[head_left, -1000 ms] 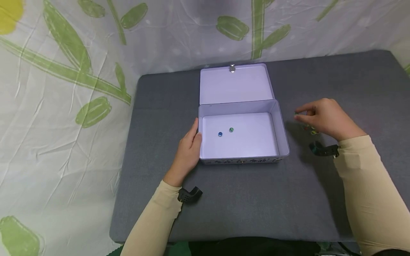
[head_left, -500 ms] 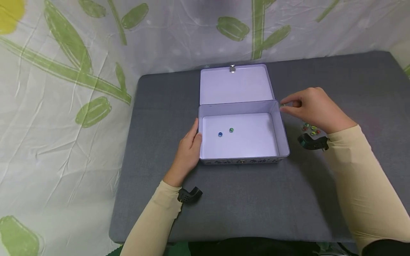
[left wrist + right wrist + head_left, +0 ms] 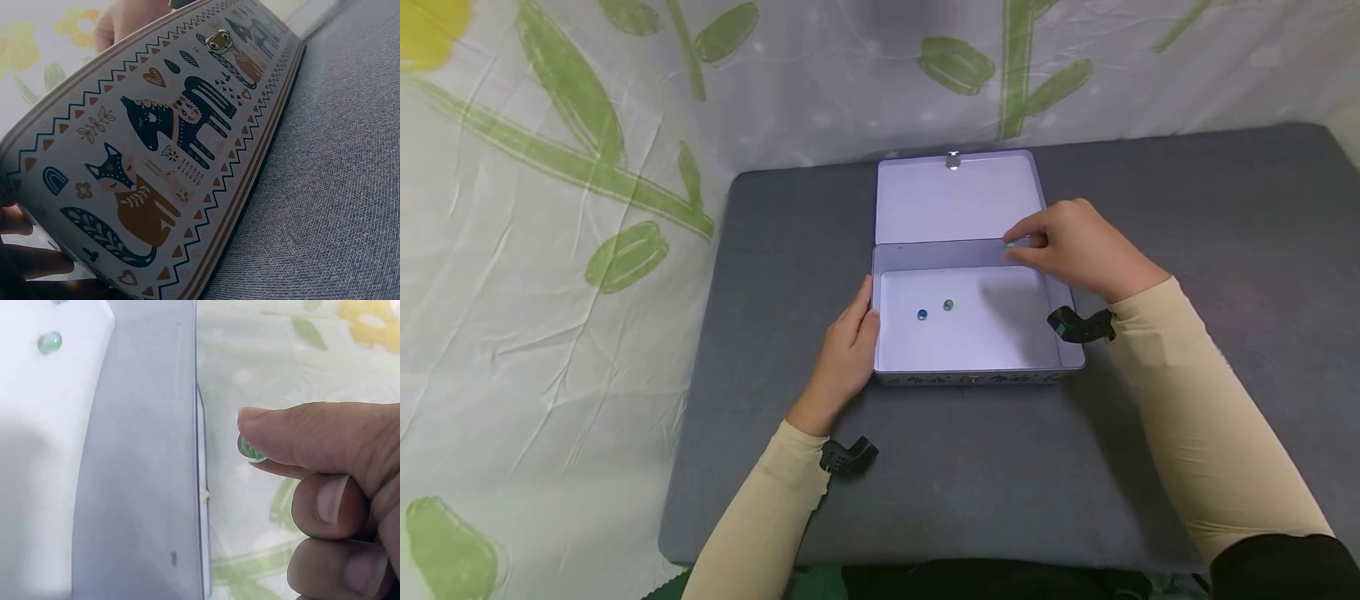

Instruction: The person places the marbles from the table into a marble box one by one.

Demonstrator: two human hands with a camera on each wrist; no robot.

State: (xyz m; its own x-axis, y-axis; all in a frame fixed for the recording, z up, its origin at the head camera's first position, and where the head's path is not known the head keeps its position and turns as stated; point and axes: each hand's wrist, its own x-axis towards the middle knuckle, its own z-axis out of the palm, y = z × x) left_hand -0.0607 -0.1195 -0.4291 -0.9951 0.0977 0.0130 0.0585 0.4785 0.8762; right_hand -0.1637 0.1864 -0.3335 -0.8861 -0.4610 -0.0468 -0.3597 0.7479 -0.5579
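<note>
My right hand [image 3: 1078, 250] pinches a clear marble with green inside [image 3: 252, 450] between thumb and forefinger. In the head view it hangs over the back right part of a lidded tin box [image 3: 970, 379]. A blue marble [image 3: 922, 315] and a green marble [image 3: 948, 305] lie apart on the pale floor of the box. Along the box's left wall rests my left hand [image 3: 844, 354], its fingers extended against the side. The left wrist view shows the box's front, printed with foxes and other animals, and those fingers [image 3: 37, 259] at its left end.
The box lid [image 3: 958, 196] lies folded back behind it, a metal clasp [image 3: 953, 160] at its far edge. Grey cloth covers the table [image 3: 775, 517]. A leaf-patterned sheet [image 3: 820, 83] hangs behind and to the left.
My right hand has carried the pinched marble leftward from the table's right side to above the box. Loose marbles there are now hidden behind the right forearm. The left hand stays at the box.
</note>
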